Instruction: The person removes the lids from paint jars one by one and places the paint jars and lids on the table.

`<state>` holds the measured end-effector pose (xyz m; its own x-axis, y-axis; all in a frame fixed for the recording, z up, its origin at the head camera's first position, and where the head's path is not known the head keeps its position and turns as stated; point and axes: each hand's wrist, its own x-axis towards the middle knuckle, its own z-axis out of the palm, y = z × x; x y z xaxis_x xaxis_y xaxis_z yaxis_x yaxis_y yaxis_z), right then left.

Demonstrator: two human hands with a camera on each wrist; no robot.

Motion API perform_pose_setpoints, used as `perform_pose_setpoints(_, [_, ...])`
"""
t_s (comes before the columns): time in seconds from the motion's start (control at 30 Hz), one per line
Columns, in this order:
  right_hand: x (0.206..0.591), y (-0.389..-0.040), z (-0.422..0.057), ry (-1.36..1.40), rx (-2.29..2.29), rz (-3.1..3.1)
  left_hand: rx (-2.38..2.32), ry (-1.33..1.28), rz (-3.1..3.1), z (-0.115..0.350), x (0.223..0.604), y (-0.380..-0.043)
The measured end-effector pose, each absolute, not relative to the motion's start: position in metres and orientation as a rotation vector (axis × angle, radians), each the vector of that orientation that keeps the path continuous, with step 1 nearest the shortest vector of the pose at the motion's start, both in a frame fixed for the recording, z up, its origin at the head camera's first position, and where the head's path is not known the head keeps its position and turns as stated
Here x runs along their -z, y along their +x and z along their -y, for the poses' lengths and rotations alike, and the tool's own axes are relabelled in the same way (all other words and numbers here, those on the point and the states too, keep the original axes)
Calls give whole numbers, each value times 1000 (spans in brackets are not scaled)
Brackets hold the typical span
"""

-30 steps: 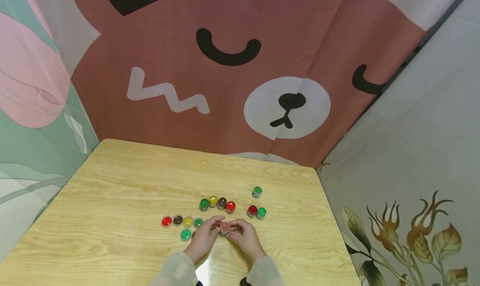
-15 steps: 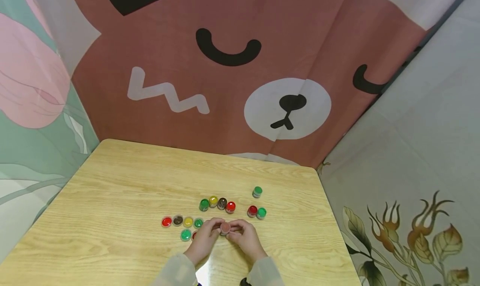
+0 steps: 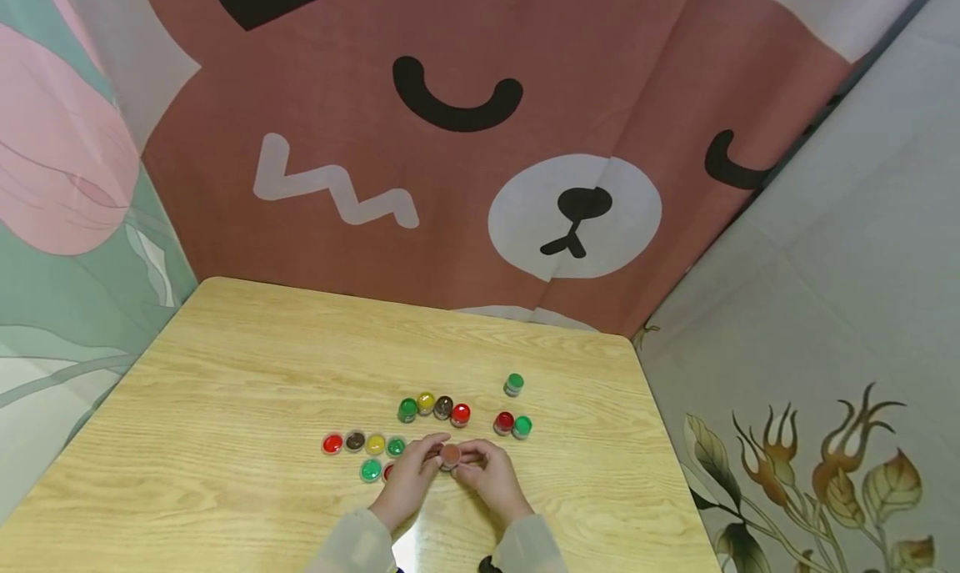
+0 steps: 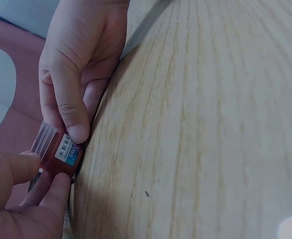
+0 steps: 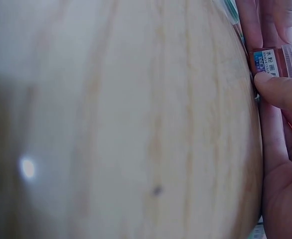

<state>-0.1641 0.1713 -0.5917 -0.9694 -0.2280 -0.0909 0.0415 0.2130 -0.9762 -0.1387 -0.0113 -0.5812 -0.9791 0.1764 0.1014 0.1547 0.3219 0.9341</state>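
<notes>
A small jar of reddish-brown gouache paint (image 3: 450,455), with a ribbed clear lid and white-and-blue label, is held between both hands low over the table. My left hand (image 3: 408,477) pinches it from the left; in the left wrist view its thumb (image 4: 30,164) lies on the lid side. From the right, my right hand (image 3: 491,475) pinches the jar, its thumb (image 5: 280,89) against the labelled body in the right wrist view. A dark red round piece (image 3: 387,471) is partly hidden behind the left hand.
Beyond the hands stand green, yellow, dark brown and red jars (image 3: 444,407) in a row. To their right are a dark red jar (image 3: 504,423) and two green jars (image 3: 514,384). Several flat coloured round pieces (image 3: 356,441) lie left on the wooden table (image 3: 225,373).
</notes>
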Motion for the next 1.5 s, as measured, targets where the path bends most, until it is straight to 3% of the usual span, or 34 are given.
perform_pose_setpoints(0.73, [593,-163,-167,-142,1841,-2320,-1645,350,-2681,8,577,-138])
perform_pose_setpoints(1.07, [595,-163,-165,-149,1807,-2393,-1704,364,-2586,11,576,-143])
perform_pose_setpoints(1.33, [575,-158,-161,-146,1787,-2387,-1848,302,-2450,12,577,-144])
perform_pose_setpoints(1.5, [586,-161,-164,-118,1792,-2378,-1792,367,-2505,13,575,-145])
